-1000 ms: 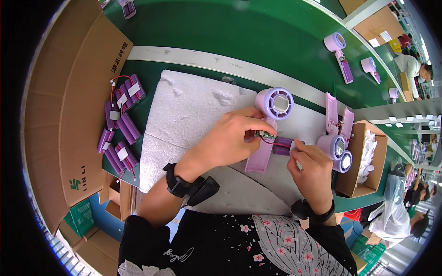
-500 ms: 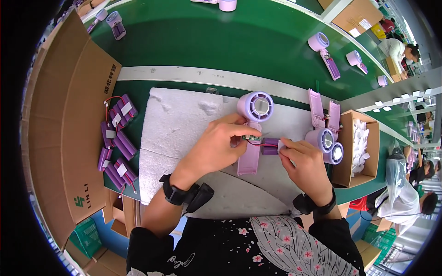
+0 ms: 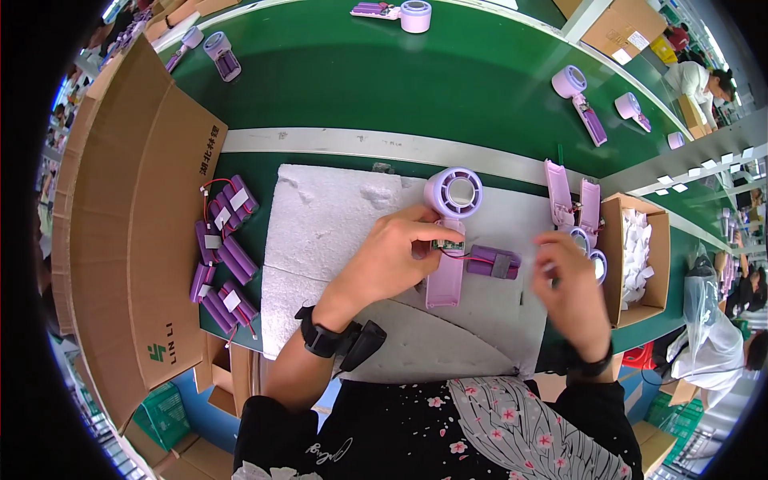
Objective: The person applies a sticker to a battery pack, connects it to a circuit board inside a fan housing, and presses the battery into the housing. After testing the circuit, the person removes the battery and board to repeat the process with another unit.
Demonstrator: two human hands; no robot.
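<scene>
A lilac handheld fan with an open handle lies on the white foam pad, its round head pointing away from me. My left hand is closed on the fan where the handle joins the head, thumb and finger pinching around a small green circuit board. Thin red and black wires run from there to a purple battery pack, which rests on the pad right of the handle with a grey patch across it. Apart from the pack, to its right, my right hand is smeared by motion; whether it holds anything is unclear.
Several purple battery packs lie left of the pad, beside a tall cardboard box. At right are two more fans with pink open handles and a carton of white pieces. More fans rest on the green belt beyond a metal rail.
My right hand has let go of the battery pack and moved right, uncovering the grey patch. The left hand keeps its pinch. The whole view has shifted slightly.
</scene>
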